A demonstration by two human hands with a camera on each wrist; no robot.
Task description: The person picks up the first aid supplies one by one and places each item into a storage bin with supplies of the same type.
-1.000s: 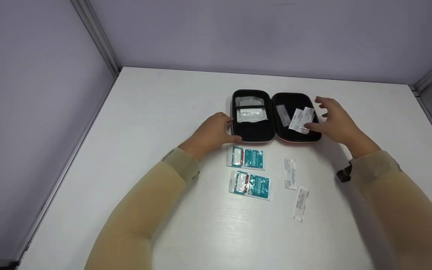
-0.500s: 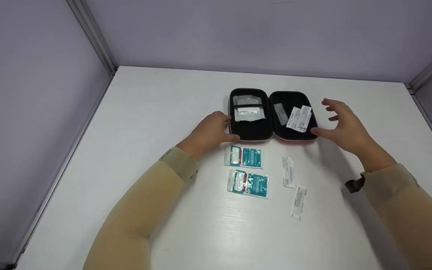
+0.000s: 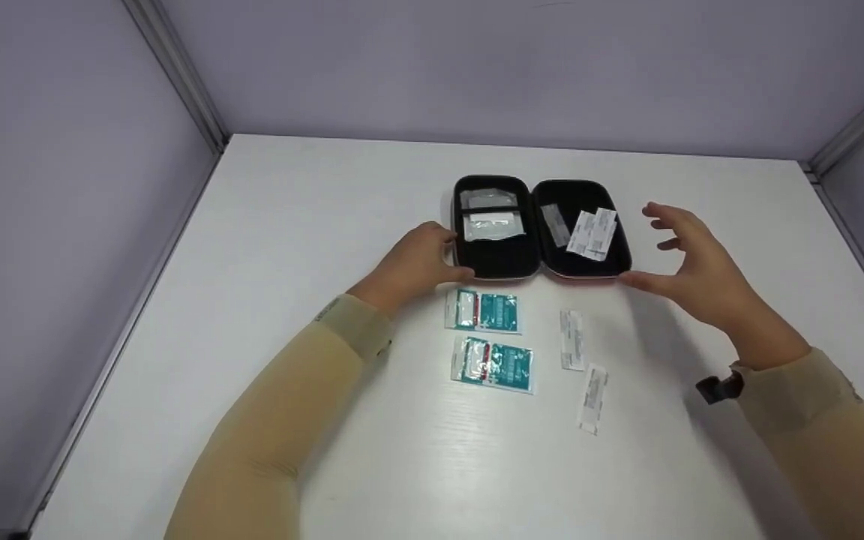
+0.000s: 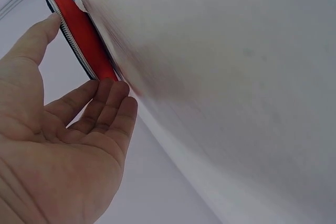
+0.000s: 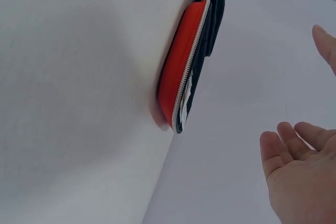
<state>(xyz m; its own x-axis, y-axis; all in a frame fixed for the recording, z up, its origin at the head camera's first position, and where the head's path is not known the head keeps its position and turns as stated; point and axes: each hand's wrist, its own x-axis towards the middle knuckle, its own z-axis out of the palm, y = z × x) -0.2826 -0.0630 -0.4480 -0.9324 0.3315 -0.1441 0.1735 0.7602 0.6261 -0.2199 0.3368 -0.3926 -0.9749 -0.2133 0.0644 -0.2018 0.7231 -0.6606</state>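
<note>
An open zip case [image 3: 496,261], black inside and red outside, lies on the table with both halves spread. My left hand [image 3: 421,262] holds its left half at the near corner; in the left wrist view the thumb and fingertips touch the red shell [image 4: 79,30]. Clear packets [image 3: 493,225] sit under a strap in that half. White paper strips [image 3: 592,234] and a translucent strip [image 3: 555,225] lie in the right half. Just right of the case my right hand [image 3: 702,274] hovers with nothing in it, fingers apart; the right wrist view shows a gap to the case.
Two teal-and-white packets [image 3: 499,312] lie in front of the case, one nearer me than the other. To their right are two narrow white sachets [image 3: 572,339]. Pale walls stand behind the white table [image 3: 312,195] and at its sides.
My right hand has drawn back from the white paper strips, moving right and toward me; the strips stay in the case. The left hand keeps its place at the case.
</note>
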